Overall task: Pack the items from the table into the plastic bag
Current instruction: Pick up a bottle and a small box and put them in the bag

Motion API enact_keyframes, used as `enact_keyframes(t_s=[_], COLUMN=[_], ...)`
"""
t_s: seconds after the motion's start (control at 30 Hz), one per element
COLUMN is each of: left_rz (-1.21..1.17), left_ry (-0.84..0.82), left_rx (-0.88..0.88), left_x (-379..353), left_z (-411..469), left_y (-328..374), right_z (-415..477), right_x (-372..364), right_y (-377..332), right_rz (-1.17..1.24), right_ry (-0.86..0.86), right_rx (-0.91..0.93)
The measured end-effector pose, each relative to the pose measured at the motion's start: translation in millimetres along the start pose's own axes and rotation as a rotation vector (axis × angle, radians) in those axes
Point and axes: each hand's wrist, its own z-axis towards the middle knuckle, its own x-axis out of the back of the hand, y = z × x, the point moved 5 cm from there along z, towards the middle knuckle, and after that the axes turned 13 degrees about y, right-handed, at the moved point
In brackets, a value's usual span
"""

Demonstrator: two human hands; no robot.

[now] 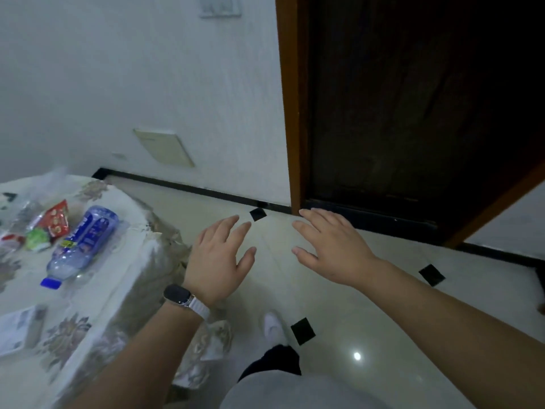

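A blue-labelled water bottle point(81, 246) lay on its side near the table's point(132, 255) right edge. A red snack packet point(57, 221) and a green packet point(37, 239) lay just beside it, with the clear plastic bag point(28, 206) behind them. The left hand point(219, 261) and right hand point(330, 249) hovered off the table, fingers spread, holding nothing.

The floral-clothed bench point(124, 261) runs off the left and bottom edges, and the crinkled clear plastic bag point(38, 187) at its far left is motion-blurred and cut by the edge, its contents impossible to tell. Print on the red foil snack packet point(57, 219), the small green packet point(37, 239) and the blue-labelled clear plastic bottle point(85, 237) is too blurred to read, and the white printed paper item point(14, 329) is blurred and clipped at the left. The room past the brown wooden door frame point(290, 113) is too dark to make out, and the white shoe point(272, 324) is partly hidden by a dark trouser leg point(274, 361).
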Motion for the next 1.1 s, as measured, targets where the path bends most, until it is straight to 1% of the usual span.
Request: enact_keyframes(t_s=[0.13, 0.33, 0.47, 0.7, 0.93, 1.1], left_rz=[0.009, -0.011, -0.019, 0.046, 0.184, 0.304], left_ry=[0.012, 0.005, 0.030, 0.062, -0.016, -0.064], left_rx=[0.080, 0.141, 0.145, 0.223, 0.413, 0.640], left_x=[-33, -85, -97, -106, -119, -126], left_z=[30, 100, 152, 198, 202, 216], left_y=[-41, -125, -177, -253, -321, -369], right_z=[68, 189, 275, 383, 475, 557], right_x=[-24, -54, -63, -95, -156, -198], right_y=[9, 22, 13, -16, -42, -63], right_rz=[-0.018, -0.080, -0.113, -0.019, 0.093, 0.208], right_ry=[-0.004, -0.053, -0.005, 0.055, 0.017, -0.009], right_rx=[0.074, 0.160, 0.231, 0.344, 0.545, 0.708])
